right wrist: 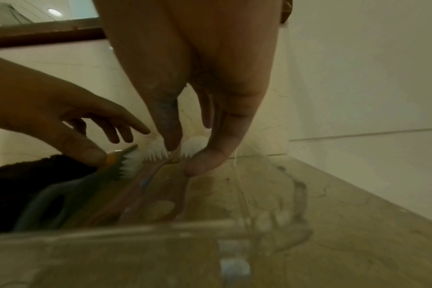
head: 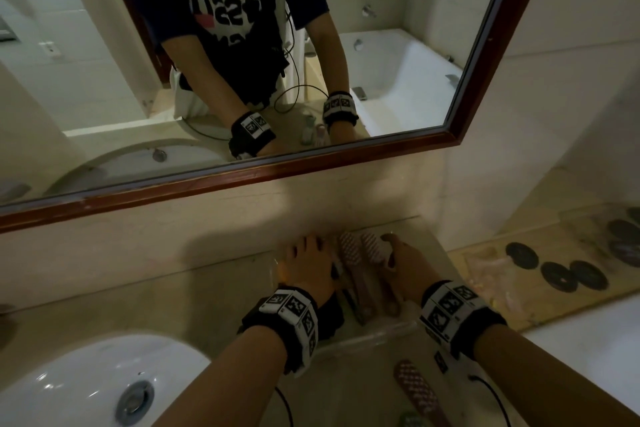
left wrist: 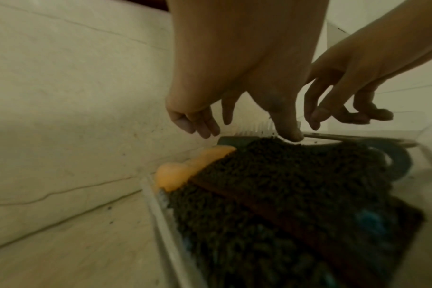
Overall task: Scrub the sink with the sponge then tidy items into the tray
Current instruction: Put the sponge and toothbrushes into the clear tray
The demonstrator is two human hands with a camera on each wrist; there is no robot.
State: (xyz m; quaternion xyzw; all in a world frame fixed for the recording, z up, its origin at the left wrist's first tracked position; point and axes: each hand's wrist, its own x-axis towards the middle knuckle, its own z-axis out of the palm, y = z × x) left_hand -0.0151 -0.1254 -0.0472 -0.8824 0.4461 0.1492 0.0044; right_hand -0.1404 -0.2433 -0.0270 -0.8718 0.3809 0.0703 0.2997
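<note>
A clear plastic tray stands on the counter against the wall. In it lie two brushes with white bristles, an orange sponge and a dark nubbly pad. My left hand hovers over the tray's left part with relaxed fingers, its thumb pressing the pad's far edge. My right hand pinches the rightmost brush head between thumb and fingers. The white sink is at the lower left.
Another brush lies on the counter near my right forearm. A wooden board with several black discs sits to the right. The framed mirror hangs above the back wall, close behind the tray.
</note>
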